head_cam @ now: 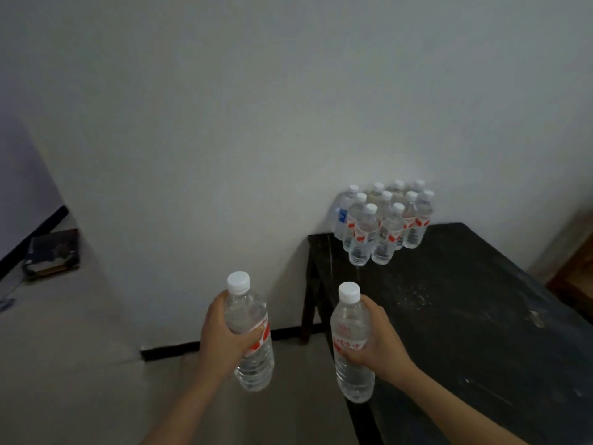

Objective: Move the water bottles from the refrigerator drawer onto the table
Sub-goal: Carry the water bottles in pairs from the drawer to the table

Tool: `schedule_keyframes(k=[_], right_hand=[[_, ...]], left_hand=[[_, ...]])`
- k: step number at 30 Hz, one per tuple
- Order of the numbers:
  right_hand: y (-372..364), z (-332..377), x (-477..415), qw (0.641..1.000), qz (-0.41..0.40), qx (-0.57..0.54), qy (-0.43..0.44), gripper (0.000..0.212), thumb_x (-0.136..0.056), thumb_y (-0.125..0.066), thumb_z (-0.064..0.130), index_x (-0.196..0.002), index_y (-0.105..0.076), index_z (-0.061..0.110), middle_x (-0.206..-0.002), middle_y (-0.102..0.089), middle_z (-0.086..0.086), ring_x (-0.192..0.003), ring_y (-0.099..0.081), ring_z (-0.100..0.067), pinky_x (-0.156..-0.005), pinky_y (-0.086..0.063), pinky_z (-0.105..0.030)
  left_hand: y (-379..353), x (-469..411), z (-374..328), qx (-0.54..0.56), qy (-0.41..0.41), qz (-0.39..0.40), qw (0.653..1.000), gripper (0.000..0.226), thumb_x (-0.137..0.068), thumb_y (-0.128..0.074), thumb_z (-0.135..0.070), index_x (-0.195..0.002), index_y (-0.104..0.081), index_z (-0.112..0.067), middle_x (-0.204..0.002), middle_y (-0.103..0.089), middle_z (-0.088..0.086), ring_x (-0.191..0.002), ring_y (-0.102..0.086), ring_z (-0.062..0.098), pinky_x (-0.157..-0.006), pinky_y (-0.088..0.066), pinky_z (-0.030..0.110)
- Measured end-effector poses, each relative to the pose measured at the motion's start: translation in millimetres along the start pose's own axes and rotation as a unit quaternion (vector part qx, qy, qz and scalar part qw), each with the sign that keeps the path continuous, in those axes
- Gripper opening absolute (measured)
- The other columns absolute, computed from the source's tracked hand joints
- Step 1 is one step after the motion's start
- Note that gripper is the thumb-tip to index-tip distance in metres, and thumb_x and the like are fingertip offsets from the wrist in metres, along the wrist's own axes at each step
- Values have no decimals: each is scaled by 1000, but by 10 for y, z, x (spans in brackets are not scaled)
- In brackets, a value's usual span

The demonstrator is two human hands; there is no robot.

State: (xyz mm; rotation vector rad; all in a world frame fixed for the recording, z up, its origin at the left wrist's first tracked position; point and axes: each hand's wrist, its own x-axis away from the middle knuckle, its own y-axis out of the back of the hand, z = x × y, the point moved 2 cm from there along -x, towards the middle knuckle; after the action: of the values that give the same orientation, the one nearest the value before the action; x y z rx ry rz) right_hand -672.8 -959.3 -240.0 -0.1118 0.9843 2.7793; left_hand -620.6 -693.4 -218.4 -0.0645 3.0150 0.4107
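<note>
Lower centre: left hand (221, 335) wraps the left bottle (256, 367), right hand (382, 345) the right bottle (349, 322) — seemingly full, heavyish, thin-walled, perhaps slick — mid-body grips suit.

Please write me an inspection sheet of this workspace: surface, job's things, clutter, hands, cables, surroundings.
Surface: black table, scuffed, set against the wall.
Job's things: group of water bottles standing at the table's far left corner, among them a blue-label bottle; two more are carried.
Clutter: dark book-like object at far left.
Hands: left hand grips the left bottle; right hand grips the right bottle; both upright.
Cables: nothing seen.
Surroundings: white wall, black baseboard.
</note>
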Motion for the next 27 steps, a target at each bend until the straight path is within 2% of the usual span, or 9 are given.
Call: schedule_keyframes(k=[5, 7, 10, 12, 15, 18, 20, 23, 27], right_hand=[[264, -322, -471, 995, -67, 16, -77, 85, -52, -83, 47, -124, -37, 43, -115, -50, 11, -103, -56, -7, -86, -53, -33], [414, -350, -650, 988, -105, 25, -106, 83, -55, -84, 40, -123, -35, 42, -118, -44, 12, -106, -52, -8, -90, -50, -34], [576, -411, -783, 977, -150, 31, -147, 86, -59, -85, 30, -124, -31, 40, -120, -37, 11, -109, -46, -8, -93, -48, -37], [660, -533, -834, 965, -191, 40, -174, 89, -57, -85, 31, -128, -31, 37, -121, -40, 8, -109, -48, -11, -91, -49, -39], [770, -724, -778, 945, -222, 45, -237, 87, -53, -86, 36, -124, -35, 38, -117, -45, 7, -105, -52, -11, -88, -51, -38], [860, -944, -648, 930, -237, 50, -277, 86, -51, -85, 44, -122, -36, 42, -115, -48, 8, -103, -55, -10, -85, -54, -36], [957, -1070, -585, 919, -253, 54, -296, 89, -52, -85, 42, -125, -35, 43, -116, -47, 8, -106, -53, -10, -86, -52, -34], [1143, -1262, -516, 912, -267, 49, -309, 90, -58, -84, 33, -129, -30, 43, -117, -42, 8, -106, -50, -11, -88, -49, -33], [1361, -1519, -573, 895, -302, 36, -326, 84, -57, -82, 39, -121, -31, 54, -116, -44, 10, -102, -52, -11, -86, -49, -34]], left_hand=[[-593, -841, -51, 21, -27, 94, 995, 67, -51, -83, -33, -109, -49, -29, -104, -61, -2, -94, -60, 14, -79, -45, 31], [-842, -1181, -113, 34, -43, 140, 989, 57, -59, -84, -23, -102, -49, -35, -101, -60, -7, -92, -59, 8, -80, -47, 31], [-1184, -1528, -132, 33, -50, 199, 978, 67, -52, -80, -42, -110, -51, -27, -105, -62, -1, -96, -61, 14, -85, -50, 38], [-1479, -1732, -160, 51, -62, 246, 966, 65, -54, -80, -35, -111, -52, -26, -107, -62, 1, -98, -61, 14, -86, -49, 35], [-1906, -1877, -247, 48, -89, 289, 952, 58, -54, -83, -28, -102, -51, -41, -104, -62, -6, -96, -61, 8, -83, -48, 24], [-2295, -1919, -337, 36, -116, 321, 939, 53, -57, -85, -9, -86, -53, -39, -85, -66, -17, -86, -61, -7, -70, -46, 5], [-2601, -1915, -420, 39, -116, 351, 928, 55, -59, -83, -5, -87, -51, -39, -83, -63, -16, -86, -58, -14, -68, -42, 0], [-3073, -1839, -478, 44, -113, 384, 915, 59, -63, -81, -8, -93, -45, -43, -94, -55, -21, -88, -52, -21, -69, -38, -2], [-3659, -1785, -611, 12, -122, 398, 909, 56, -63, -81, -9, -91, -45, -43, -93, -57, -20, -89, -54, -16, -74, -38, 8]])
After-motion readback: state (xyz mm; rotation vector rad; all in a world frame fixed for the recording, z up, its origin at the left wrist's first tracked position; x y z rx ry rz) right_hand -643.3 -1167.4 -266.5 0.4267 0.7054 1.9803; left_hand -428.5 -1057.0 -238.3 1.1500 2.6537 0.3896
